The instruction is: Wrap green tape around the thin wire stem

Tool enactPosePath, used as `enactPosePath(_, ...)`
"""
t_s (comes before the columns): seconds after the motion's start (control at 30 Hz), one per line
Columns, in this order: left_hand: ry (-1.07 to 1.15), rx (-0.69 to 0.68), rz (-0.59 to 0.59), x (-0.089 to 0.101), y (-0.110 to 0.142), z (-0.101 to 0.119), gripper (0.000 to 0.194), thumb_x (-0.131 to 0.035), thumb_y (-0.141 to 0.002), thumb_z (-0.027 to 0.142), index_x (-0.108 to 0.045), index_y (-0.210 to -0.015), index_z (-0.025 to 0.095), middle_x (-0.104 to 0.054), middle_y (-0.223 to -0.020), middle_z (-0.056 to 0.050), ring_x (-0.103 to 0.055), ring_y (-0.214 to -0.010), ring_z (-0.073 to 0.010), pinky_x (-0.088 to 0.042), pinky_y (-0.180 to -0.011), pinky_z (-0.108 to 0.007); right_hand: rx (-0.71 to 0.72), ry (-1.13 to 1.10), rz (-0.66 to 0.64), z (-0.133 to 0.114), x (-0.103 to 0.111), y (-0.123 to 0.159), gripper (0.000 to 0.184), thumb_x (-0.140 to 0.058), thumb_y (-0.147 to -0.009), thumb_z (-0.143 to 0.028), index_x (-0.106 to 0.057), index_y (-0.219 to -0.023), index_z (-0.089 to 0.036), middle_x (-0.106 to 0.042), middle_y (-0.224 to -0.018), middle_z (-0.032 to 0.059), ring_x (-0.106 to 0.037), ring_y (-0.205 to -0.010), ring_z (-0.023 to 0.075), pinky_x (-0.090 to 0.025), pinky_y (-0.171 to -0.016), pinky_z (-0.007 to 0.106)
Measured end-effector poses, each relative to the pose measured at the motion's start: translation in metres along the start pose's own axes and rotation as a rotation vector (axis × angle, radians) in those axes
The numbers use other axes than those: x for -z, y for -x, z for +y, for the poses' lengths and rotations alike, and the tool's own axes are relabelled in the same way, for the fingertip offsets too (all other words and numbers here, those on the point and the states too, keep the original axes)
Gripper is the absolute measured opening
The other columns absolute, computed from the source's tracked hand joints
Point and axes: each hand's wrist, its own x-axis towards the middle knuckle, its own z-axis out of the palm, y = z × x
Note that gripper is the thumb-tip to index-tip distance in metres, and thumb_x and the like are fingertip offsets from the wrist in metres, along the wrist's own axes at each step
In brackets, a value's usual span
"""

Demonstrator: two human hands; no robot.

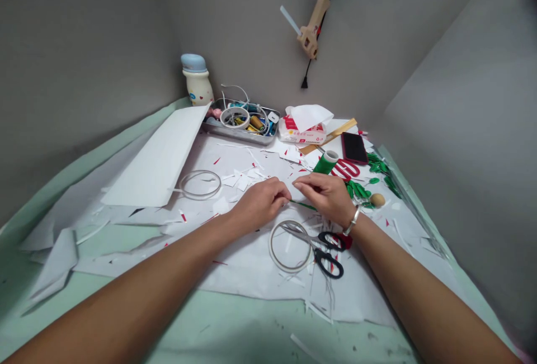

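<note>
- You are pinching a thin green strip (304,205) between the pressed-together fingers of your left hand (260,204) and right hand (325,197), just above white paper scraps (239,179).
- A metal tray (241,136) is holding tape rolls (230,118), white cords (237,88) and a spool (257,122), beyond your hands.
- Scissors (323,249) and a clear tape ring (272,246) are lying near your wrists.

Green tape roll (325,161) ahead of right hand (325,199), scissors (314,246) below, gaps between
</note>
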Motion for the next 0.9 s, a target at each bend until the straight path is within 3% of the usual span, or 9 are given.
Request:
enactPosePath(0.13,0.234,0.099,-0.006,0.003,-0.001,0.006,0.011,-0.054,-0.079,0.02,-0.064,-0.083,0.017,-0.063,-0.08,-0.001,-0.056,-0.071,-0.0125,-0.044,-0.066,-0.024,-0.189,-0.111,-0.031,0.018,0.001,-0.002,0.025,-0.055,-0.086,-0.036,-0.071,-0.083,-0.017,-0.07,-0.075,0.0027,-0.06,-0.065,0.0144,-0.045,-0.059,0.024)
enactPosePath(0.27,0.417,0.266,0.116,0.007,-0.004,0.006,0.018,-0.054,-0.08,0.029,-0.062,-0.089,0.015,-0.064,-0.076,-0.001,-0.056,-0.065,-0.012,-0.045,-0.06,-0.024,-0.099,-0.054,-0.186,0.016,-0.006,0.001,0.02,-0.054,-0.086,-0.029,-0.072,-0.086,-0.019,-0.072,-0.08,0.0026,-0.063,-0.07,0.0149,-0.046,-0.066,0.025)
enactPosePath(0.4,0.235,0.274,0.244,0.007,-0.004,0.0,0.016,-0.053,-0.081,0.027,-0.063,-0.088,0.017,-0.065,-0.083,-0.003,-0.058,-0.072,-0.0141,-0.046,-0.069,-0.027,0.111,0.106,-0.271,-0.004,-0.012,0.006,0.017,-0.053,-0.086,-0.022,-0.07,-0.084,-0.02,-0.069,-0.076,0.0025,-0.06,-0.071,0.0137,-0.043,-0.067,0.024)
enactPosePath(0.53,-0.054,0.152,0.173,0.002,-0.002,-0.004,0.013,-0.051,-0.08,0.018,-0.064,-0.081,0.018,-0.063,-0.085,-0.004,-0.057,-0.08,-0.0166,-0.044,-0.074,-0.029,0.182,0.212,-0.157,-0.012,-0.009,0.006,0.018,-0.053,-0.087,-0.024,-0.07,-0.088,-0.019,-0.067,-0.071,0.0035,-0.058,-0.067,0.0142,-0.042,-0.065,0.026)
enactPosePath(0.7,0.003,0.044,-0.01,-0.001,0.0,-0.002,0.013,-0.052,-0.079,0.017,-0.064,-0.081,0.019,-0.061,-0.081,-0.002,-0.056,-0.076,-0.0143,-0.043,-0.07,-0.026,-0.042,0.003,-0.032,0.003,-0.001,0.001,0.02,-0.054,-0.087,-0.029,-0.071,-0.084,-0.019,-0.07,-0.077,0.003,-0.06,-0.067,0.0135,-0.044,-0.064,0.024)
enactPosePath(0.9,0.195,0.105,0.016,0.0,-0.001,0.001,0.012,-0.054,-0.079,0.021,-0.063,-0.085,0.017,-0.063,-0.084,-0.002,-0.056,-0.071,-0.0122,-0.045,-0.068,-0.025,-0.325,-0.262,-0.086,0.017,0.004,-0.006,0.027,-0.059,-0.082,-0.041,-0.069,-0.078,-0.016,-0.061,-0.064,-0.0012,-0.047,-0.053,0.0097,-0.038,-0.051,0.023)
